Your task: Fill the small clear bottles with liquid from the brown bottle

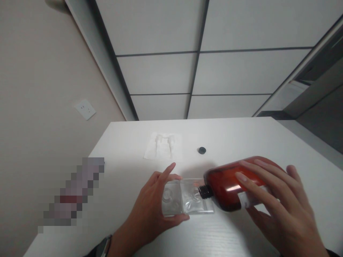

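A clear plastic tray (193, 205) with round hollows lies on the white table. My left hand (154, 203) grips its left part, thumb at the near edge and fingers at the far edge, with the index finger raised. An amber-red bottle (223, 184) is tilted on its side above the tray's right end, its black threaded neck uncapped and pointing left over the tray. My right hand (281, 203) holds the bottle from the right, fingers spread over its top. Whether liquid is leaving the neck cannot be made out.
Behind the tray, a black cap (202, 150) lies on the white table (233, 135). Left of the cap is a white sheet (150, 151) bearing two pale, slim items. A blurred-out object (73, 194) is at the table's left edge, near the wall.
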`<state>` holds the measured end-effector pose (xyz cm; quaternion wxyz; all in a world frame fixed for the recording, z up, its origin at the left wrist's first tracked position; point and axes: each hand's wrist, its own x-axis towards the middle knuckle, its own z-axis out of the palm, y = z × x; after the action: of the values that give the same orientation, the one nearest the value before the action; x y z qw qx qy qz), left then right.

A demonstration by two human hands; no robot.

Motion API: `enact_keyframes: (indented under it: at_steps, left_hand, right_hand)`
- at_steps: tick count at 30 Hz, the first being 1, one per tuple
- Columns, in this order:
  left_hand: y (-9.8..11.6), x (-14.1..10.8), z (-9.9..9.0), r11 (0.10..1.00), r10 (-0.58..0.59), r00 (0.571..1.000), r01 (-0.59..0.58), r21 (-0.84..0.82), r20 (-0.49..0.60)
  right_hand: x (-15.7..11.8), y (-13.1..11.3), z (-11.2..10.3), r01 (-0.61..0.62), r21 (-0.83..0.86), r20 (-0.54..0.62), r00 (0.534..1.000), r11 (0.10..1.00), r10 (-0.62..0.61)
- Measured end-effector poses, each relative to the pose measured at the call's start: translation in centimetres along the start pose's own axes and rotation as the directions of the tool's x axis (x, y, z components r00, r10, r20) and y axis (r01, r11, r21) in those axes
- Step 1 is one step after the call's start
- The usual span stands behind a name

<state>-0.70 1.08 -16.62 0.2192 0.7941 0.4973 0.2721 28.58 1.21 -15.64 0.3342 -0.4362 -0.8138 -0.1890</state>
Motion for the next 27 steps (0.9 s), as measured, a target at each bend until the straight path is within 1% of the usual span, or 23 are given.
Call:
enact_keyframes:
  at_steps: [4,11,19,27]
  left_hand:
    - [0.06,-0.05,0.02,1.0,-0.01,1.0,0.01,-0.009,-0.001]
    - [0.0,-0.05,0.0,1.0,-0.02,1.0,0.02,-0.015,-0.006]
    - [0.02,-0.05,-0.14,0.998,-0.05,0.999,0.051,-0.035,0.021]
    - [0.33,-0.03,-0.31,0.999,-0.035,0.999,0.035,-0.03,0.017]
  right_hand:
    - [0.09,-0.08,-0.04,-0.017,0.001,-0.002,1.0,1.0,0.017]
    - [-0.1,0.08,-0.21,0.004,-0.009,0.013,1.0,1.0,-0.004]
    - [0.05,-0.03,-0.15,-0.003,-0.016,-0.002,1.0,1.0,0.003]
    - [0.09,-0.03,-0.33,0.013,-0.033,0.001,1.0,0.999,-0.013]
